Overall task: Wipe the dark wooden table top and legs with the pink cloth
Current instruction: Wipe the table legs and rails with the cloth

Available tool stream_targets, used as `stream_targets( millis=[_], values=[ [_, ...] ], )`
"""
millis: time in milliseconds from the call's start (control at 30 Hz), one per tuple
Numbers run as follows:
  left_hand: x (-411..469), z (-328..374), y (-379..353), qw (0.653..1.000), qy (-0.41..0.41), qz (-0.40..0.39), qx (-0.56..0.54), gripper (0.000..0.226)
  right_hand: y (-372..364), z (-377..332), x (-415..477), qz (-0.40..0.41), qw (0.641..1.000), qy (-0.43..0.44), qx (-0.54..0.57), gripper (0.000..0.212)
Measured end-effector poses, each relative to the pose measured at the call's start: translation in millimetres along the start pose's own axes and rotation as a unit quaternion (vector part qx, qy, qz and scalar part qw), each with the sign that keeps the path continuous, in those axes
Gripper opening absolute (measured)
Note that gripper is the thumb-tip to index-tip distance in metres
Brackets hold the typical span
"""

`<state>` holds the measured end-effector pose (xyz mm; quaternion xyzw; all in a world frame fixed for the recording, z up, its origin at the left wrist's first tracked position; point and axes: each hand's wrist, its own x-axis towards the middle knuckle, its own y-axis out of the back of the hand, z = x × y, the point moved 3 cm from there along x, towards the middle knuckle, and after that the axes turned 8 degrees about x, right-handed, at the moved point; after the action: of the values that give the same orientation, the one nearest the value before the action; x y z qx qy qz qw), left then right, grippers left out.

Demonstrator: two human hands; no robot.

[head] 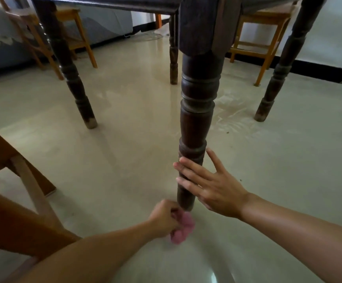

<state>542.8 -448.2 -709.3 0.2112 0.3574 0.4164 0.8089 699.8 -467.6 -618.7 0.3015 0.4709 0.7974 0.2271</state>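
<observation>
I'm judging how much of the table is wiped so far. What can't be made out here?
- Head view: table top surface, cut off by the upper edge.
- Head view: foot of the near leg, partly behind the left hand and pink cloth.
- Head view: leg stretch beneath the right hand, covered by its fingers.
- Whether the pink cloth touches the leg: too blurred.

This looks like the dining room of a home: a dark wooden table [196, 111] on turned legs stands on a glossy pale floor [125, 129]. Light wooden chairs [268, 17] stand at 11 and 1 o'clock. A white wall [333, 37] with black skirting [319, 68] runs past at 2 o'clock.
</observation>
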Motion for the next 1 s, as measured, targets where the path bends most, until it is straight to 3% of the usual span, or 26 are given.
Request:
stream_targets(
  millis=[67,100,167,233,300,367,400,467,533,567,700,767,833,867,1000],
  values=[
    [0,-13,-8,0.998,0.003,-0.040,0.038,0.014,-6,4,-7,-0.007,1.000,0.013,0.002,0.062],
    [7,-13,-2,1.000,0.015,0.000,0.006,0.013,-7,6,-9,-0.005,1.000,0.022,0.008,0.060],
    [26,-11,21,0.983,0.057,0.152,-0.084,0.009,-10,10,-9,-0.001,0.999,0.039,0.026,0.057],
    [42,-10,28,0.956,0.095,0.205,-0.187,0.007,-14,11,-8,-0.006,0.998,0.046,0.036,0.056],
    [45,-13,9,0.972,0.117,0.125,-0.163,0.010,-19,9,-9,-0.004,0.998,0.046,0.031,0.053],
    [32,-20,-16,0.992,0.109,-0.022,-0.053,0.018,-23,8,-9,-0.002,0.998,0.047,0.031,0.051],
    [28,-25,-19,0.993,0.112,-0.044,-0.020,0.022,-23,9,-8,0.000,0.998,0.050,0.032,0.050],
    [36,-32,-10,0.989,0.136,0.039,-0.040,0.022,-23,11,-7,-0.001,0.998,0.054,0.031,0.049],
    [52,-38,4,0.956,0.182,0.161,-0.163,0.017,-24,13,-6,-0.005,0.998,0.055,0.031,0.050],
    [57,-37,4,0.939,0.199,0.182,-0.212,0.013,-24,12,-6,-0.006,0.998,0.054,0.032,0.051],
    [52,-33,-32,0.936,0.247,0.068,-0.243,0.010,-26,11,-7,-0.008,0.998,0.056,0.025,0.048],
    [36,-31,-43,0.969,0.187,-0.055,-0.149,0.020,-27,11,-7,-0.004,0.998,0.057,0.023,0.047],
    [16,-25,-47,0.974,0.127,-0.179,-0.046,0.032,-26,10,-6,-0.002,0.999,0.045,0.026,0.047],
    [7,-24,-45,0.972,0.114,-0.205,-0.026,0.035,-25,8,-5,-0.004,0.999,0.035,0.031,0.047],
    [-5,-22,-1,0.984,0.103,-0.142,-0.018,0.027,-17,3,-4,-0.037,0.997,-0.013,0.061,0.061]
  ],
)
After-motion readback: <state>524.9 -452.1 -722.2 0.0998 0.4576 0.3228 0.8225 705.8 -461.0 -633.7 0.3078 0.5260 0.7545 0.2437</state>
